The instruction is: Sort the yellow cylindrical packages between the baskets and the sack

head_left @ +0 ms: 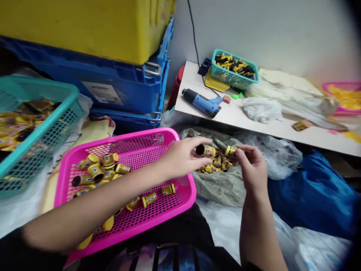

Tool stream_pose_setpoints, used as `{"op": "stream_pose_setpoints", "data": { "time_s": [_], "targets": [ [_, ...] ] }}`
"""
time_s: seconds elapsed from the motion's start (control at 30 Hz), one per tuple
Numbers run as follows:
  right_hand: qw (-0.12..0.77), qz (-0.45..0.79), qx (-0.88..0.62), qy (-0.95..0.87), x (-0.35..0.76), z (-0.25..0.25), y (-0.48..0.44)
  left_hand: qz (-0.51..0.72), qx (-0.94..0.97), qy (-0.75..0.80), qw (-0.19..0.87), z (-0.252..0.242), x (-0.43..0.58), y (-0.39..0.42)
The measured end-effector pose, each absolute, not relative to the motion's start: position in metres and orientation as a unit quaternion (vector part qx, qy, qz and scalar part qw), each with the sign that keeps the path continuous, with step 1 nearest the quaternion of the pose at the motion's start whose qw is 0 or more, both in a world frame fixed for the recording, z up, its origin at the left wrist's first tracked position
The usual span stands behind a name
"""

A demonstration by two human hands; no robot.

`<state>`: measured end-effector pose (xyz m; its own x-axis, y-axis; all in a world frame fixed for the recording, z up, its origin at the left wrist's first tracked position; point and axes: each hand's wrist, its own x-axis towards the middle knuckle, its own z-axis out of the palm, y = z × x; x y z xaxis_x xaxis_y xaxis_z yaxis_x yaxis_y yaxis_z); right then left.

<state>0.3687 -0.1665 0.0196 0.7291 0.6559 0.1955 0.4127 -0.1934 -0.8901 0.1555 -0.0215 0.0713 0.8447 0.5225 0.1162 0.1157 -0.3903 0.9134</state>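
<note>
The left hand (183, 156) grips one yellow tube (208, 151) between thumb and fingers, and the right hand (252, 165) pinches a yellow-capped piece (229, 151). Both are held over the grey sack (225, 192), in which lie many similar yellow pieces. Inside the pink basket (186, 201), under the left forearm, yellow tubes are scattered loosely. The teal basket (53, 126) at left contains yellow and dark pieces; the small green basket (234, 79) on the white table (265, 130) is filled with black and yellow parts.
</note>
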Motion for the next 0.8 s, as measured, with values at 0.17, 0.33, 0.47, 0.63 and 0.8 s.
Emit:
{"op": "stream_pose_setpoints", "data": {
  "time_s": [0.17, 0.33, 0.47, 0.63, 0.8],
  "targets": [
    [0.302, -0.014, -0.898, -0.318, 0.41, 0.006, -0.19, 0.1, 0.909, 0.156, 0.373, 0.075, 0.187, -0.011],
    [0.374, 0.035, -0.812, -0.446, 0.375, 0.018, -0.156, 0.012, 0.918, 0.344, 0.196, 0.075, 0.082, 0.038],
    [0.319, 0.099, -0.607, -0.721, 0.292, 0.032, -0.077, -0.112, 0.863, 0.49, 0.058, 0.051, -0.002, 0.051],
    [0.087, 0.244, -0.478, -0.839, 0.172, 0.013, 0.01, -0.08, 0.843, 0.529, 0.059, 0.014, -0.035, 0.039],
    [0.066, 0.308, -0.48, -0.819, 0.134, -0.036, 0.018, 0.001, 0.854, 0.487, 0.185, 0.006, -0.047, 0.042]
  ]
}}
